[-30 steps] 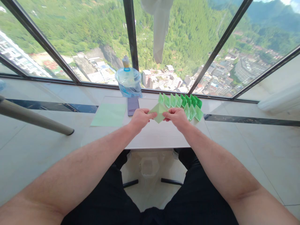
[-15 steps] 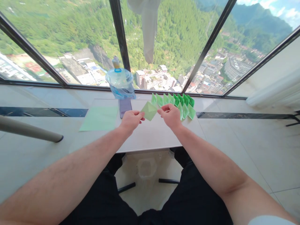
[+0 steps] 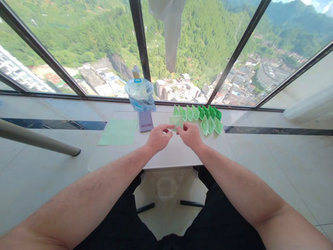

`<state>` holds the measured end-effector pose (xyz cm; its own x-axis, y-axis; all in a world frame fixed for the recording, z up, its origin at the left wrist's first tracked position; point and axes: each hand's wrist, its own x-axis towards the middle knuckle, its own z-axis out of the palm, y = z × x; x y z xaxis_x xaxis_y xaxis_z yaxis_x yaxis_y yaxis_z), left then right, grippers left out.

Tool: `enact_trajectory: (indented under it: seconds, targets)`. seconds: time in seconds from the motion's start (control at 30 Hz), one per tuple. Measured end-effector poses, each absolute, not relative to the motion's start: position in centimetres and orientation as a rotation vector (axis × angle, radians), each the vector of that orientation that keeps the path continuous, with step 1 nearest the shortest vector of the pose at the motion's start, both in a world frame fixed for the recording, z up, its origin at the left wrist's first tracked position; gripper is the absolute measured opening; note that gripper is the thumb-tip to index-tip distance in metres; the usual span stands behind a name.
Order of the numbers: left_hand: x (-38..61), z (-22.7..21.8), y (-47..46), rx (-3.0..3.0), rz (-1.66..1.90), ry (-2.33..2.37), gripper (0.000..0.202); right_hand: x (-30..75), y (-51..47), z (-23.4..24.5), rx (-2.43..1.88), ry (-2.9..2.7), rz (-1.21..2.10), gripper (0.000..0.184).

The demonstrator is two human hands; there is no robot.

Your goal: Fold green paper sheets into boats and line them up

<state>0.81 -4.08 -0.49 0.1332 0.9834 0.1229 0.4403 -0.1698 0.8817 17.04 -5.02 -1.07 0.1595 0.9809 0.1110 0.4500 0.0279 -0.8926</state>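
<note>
A small light green folded paper [image 3: 177, 120] is held up over the white table [image 3: 166, 154]. My right hand [image 3: 191, 134] pinches it at its lower right, with the thumb in front. My left hand [image 3: 159, 137] is at the paper's left side. Its index finger is stretched out and touches the paper's edge, while its thumb stands apart from that finger. Just behind and to the right are folded green paper boats [image 3: 192, 113], pale to dark, in a row. Several more pale boats [image 3: 208, 125] stand in front of that row.
On the table's left lies a flat pale green sheet [image 3: 118, 132], beside a phone [image 3: 146, 121]. A clear blue water jug [image 3: 140, 93] stands behind the phone by the window. A grey pole [image 3: 39, 137] slants in from the left.
The folded paper has turned from a diamond pose to a squarer one. My right hand has taken hold of it, and my left thumb has come off it. The view has shifted slightly.
</note>
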Motion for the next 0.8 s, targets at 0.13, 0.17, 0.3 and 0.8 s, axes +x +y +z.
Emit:
enact_trajectory:
  seconds: [0.13, 0.17, 0.3, 0.8]
  targets:
    - [-0.1, -0.3, -2.9, 1.346, 1.104, 1.466, 0.04, 17.8, -4.8, -0.8, -1.467, -1.393, 1.054, 0.021]
    - [-0.3, -0.2, -2.8, 1.274, 1.06, 1.381, 0.039, 18.0, -4.8, -0.7, -1.433, -1.405, 1.135, 0.019]
    - [-0.6, 0.1, -3.0, 1.207, 0.959, 1.194, 0.024, 18.6, -4.8, -0.1, -1.341, -1.412, 1.337, 0.025]
    - [-0.7, 0.8, -3.6, 1.3, 0.898, 1.078, 0.024, 19.8, -4.6, 0.8, -1.214, -1.453, 1.439, 0.047]
